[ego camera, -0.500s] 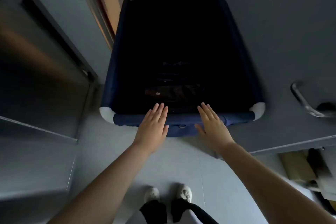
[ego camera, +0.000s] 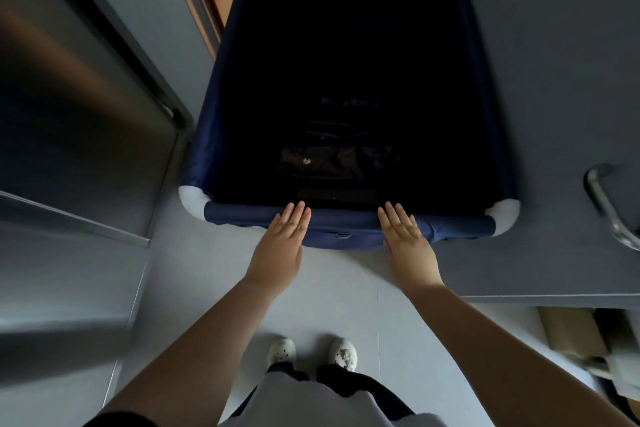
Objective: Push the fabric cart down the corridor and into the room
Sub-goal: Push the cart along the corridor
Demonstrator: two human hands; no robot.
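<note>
A person's left hand and right hand lie flat, fingers straight and gripping nothing, on the near rim of a navy fabric cart directly ahead of them; a metal door handle shows right of the right hand.

One head-worn wide-angle view looks steeply down and forward, close above the fabric cart, feet below.
</note>
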